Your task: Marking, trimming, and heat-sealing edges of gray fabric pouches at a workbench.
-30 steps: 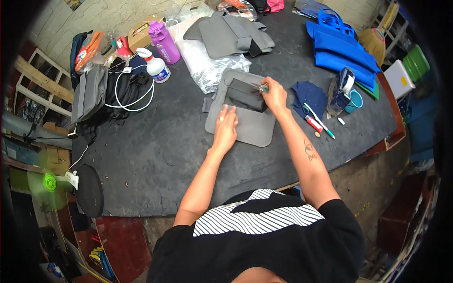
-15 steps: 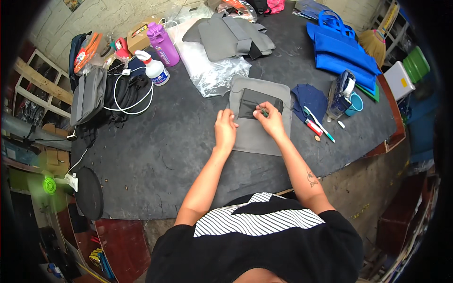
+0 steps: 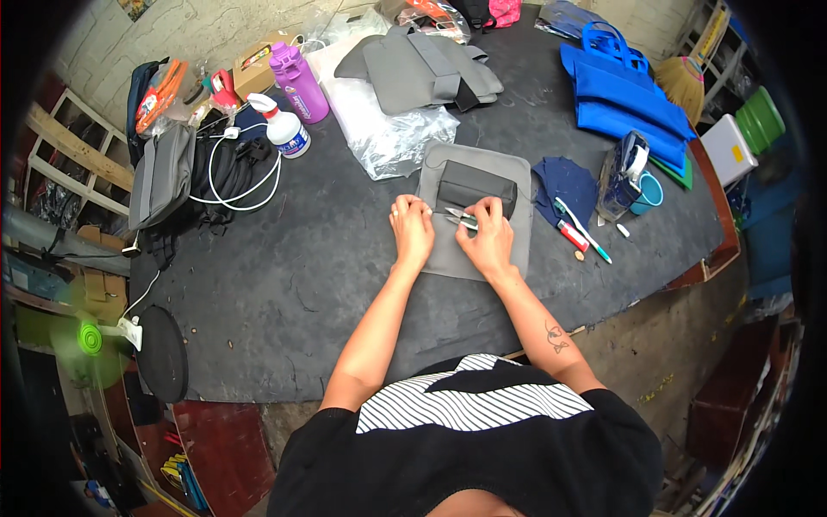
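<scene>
Your right hand (image 3: 488, 239) clamps thread snips (image 3: 463, 215); left hand (image 3: 413, 231), grip unclear, touches the grey panel (image 3: 448, 251), which should flex: hold edges.

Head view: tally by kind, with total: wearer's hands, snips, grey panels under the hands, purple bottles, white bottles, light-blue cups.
Hands: 2 (left hand, right hand)
Snips: 1
Grey panel: 1
Purple bottle: 1
White bottle: 1
Light-blue cup: 1
Total: 7
</scene>
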